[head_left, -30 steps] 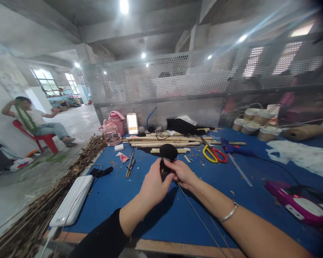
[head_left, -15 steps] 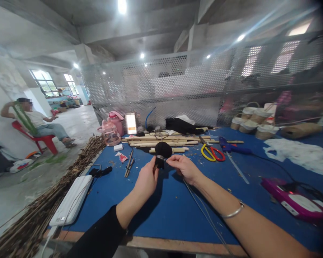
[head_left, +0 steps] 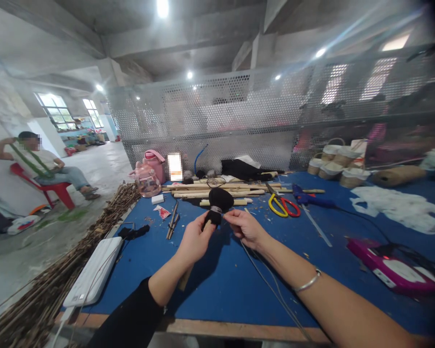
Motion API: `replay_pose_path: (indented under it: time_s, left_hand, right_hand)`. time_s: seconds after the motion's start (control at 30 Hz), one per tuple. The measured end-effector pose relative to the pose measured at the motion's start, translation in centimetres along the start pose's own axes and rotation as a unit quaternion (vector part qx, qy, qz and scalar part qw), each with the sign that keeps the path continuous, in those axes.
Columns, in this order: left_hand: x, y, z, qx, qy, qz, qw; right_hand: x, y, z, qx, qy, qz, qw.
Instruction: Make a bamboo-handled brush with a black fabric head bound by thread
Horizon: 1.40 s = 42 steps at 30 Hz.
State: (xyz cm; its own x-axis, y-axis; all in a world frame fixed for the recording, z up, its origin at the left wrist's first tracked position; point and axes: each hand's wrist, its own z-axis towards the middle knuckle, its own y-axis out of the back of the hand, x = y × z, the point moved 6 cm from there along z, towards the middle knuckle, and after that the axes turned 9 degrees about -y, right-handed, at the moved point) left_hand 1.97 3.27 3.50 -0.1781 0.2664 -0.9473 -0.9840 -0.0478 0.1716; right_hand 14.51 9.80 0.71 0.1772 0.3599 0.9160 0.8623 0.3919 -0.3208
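My left hand (head_left: 195,238) is closed round a wooden stick whose top is wrapped in a black cloth ball (head_left: 220,198), held upright over the blue table (head_left: 217,285). A band of thin wire circles the neck under the ball. My right hand (head_left: 244,225) pinches that thin wire (head_left: 271,285) right beside the neck; the wire trails back along my right forearm toward the table's front edge. A silver bangle sits on my right wrist.
Behind the hands lie bamboo sticks (head_left: 217,189), yellow-and-red scissors (head_left: 282,205), a blue glue gun (head_left: 306,197), a pink bottle (head_left: 147,180). A white power strip (head_left: 94,270) lies left, a magenta device (head_left: 395,270) right, a twig pile (head_left: 50,290) beside the table. A person sits on a red chair (head_left: 39,169).
Both hands moved a little forward and up with the stick. The black ball now stands higher and the wire band at its neck shows.
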Motion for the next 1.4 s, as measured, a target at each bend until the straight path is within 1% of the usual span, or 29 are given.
replay_pose_path:
  time_s: [0.03, 0.1, 0.17, 0.23, 0.27, 0.3, 0.33, 0.37, 0.4, 0.43, 0.47, 0.5, 0.53, 0.57, 0.6, 0.7, 0.8, 0.9, 0.97, 1.07, 1.13, 1.2, 1.3, 1.4]
  left_hand:
    - [0.3, -0.4, -0.1, 0.014, 0.036, -0.048, 0.998]
    - [0.8, -1.1, -0.4, 0.04, 0.099, -0.147, 0.983]
    - [1.4, -1.7, -0.5, 0.067, 0.137, -0.215, 0.965]
    - [2.5, -2.2, -0.6, 0.104, 0.184, -0.226, 0.951]
    - [3.1, -2.3, -0.7, 0.118, 0.208, -0.203, 0.95]
    - [3.6, -2.2, -0.7, 0.118, 0.215, -0.159, 0.956]
    - [3.7, -1.8, -0.6, 0.099, 0.197, -0.1, 0.97]
    - [3.4, -1.2, -0.3, 0.061, 0.15, -0.033, 0.986]
    - [2.5, -0.5, -0.2, 0.012, 0.077, 0.037, 0.996]
    - [1.3, -0.1, -0.2, -0.033, -0.008, 0.102, 0.994]
    - [0.0, 0.0, -0.5, -0.063, -0.085, 0.157, 0.982]
    - [-1.0, -0.3, -0.9, -0.072, -0.14, 0.2, 0.967]
    - [-1.6, -0.8, -1.3, -0.062, -0.169, 0.237, 0.955]
    - [-1.8, -1.5, -1.6, -0.04, -0.176, 0.27, 0.946]
    - [-1.7, -2.1, -1.7, -0.016, -0.166, 0.298, 0.94]
    - [-0.5, -3.4, -1.7, 0.035, -0.09, 0.368, 0.925]
    - [0.6, -3.3, -1.4, 0.044, -0.016, 0.4, 0.916]
    - [0.9, -2.7, -1.0, 0.06, 0.018, 0.392, 0.918]
    - [0.9, -1.9, -0.8, 0.059, 0.017, 0.388, 0.919]
    - [1.2, -0.5, -0.4, 0.036, -0.002, 0.392, 0.919]
    - [1.6, -0.1, -0.2, 0.032, -0.015, 0.395, 0.918]
    - [1.8, 0.1, 0.0, 0.029, -0.029, 0.392, 0.919]
    - [1.3, 0.3, 0.1, 0.005, -0.057, 0.361, 0.931]
    - [0.1, 0.5, 0.0, -0.023, -0.094, 0.289, 0.952]
  right_hand:
    - [-0.2, -0.1, 0.1, 0.017, -0.015, 0.014, 1.0]
    - [-0.9, -0.4, 0.2, 0.06, -0.059, 0.037, 0.996]
    - [-1.6, -0.6, 0.3, 0.087, -0.102, 0.049, 0.99]
    - [-2.3, -0.5, 0.4, 0.084, -0.123, 0.049, 0.988]
    - [-2.5, -0.5, 0.4, 0.075, -0.124, 0.046, 0.988]
    - [-2.7, -0.5, 0.5, 0.064, -0.122, 0.042, 0.99]
    - [-2.8, -0.4, 0.6, 0.052, -0.119, 0.038, 0.991]
    - [-2.9, -0.5, 0.6, 0.04, -0.115, 0.035, 0.992]
    - [-2.9, -0.6, 0.6, 0.028, -0.11, 0.035, 0.993]
    - [-2.9, -0.7, 0.6, 0.017, -0.105, 0.036, 0.994]
    - [-2.8, -0.8, 0.5, 0.008, -0.099, 0.037, 0.994]
    - [-2.8, -1.0, 0.4, -0.001, -0.091, 0.038, 0.995]
    - [-2.6, -1.3, 0.3, -0.009, -0.082, 0.037, 0.996]
    - [-2.5, -1.5, 0.1, -0.016, -0.072, 0.036, 0.997]
    - [-2.4, -1.7, 0.0, -0.025, -0.062, 0.033, 0.997]
    - [-2.3, -1.9, -0.3, -0.058, -0.048, 0.018, 0.997]
    - [-2.6, -1.8, -0.2, -0.071, -0.058, 0.002, 0.996]
    - [-2.5, -1.7, -0.2, -0.057, -0.053, -0.016, 0.997]
    - [-2.0, -1.5, -0.4, -0.049, -0.032, -0.041, 0.997]
    - [-0.8, -1.0, -0.7, -0.063, 0.004, -0.076, 0.995]
    - [-0.1, -0.7, -0.9, -0.069, 0.013, -0.068, 0.995]
    - [0.2, -0.5, -1.0, -0.06, 0.011, -0.042, 0.997]
    - [0.2, -0.4, -0.9, -0.047, 0.003, -0.01, 0.999]
    - [0.1, -0.3, -0.6, -0.037, 0.0, 0.0, 0.999]
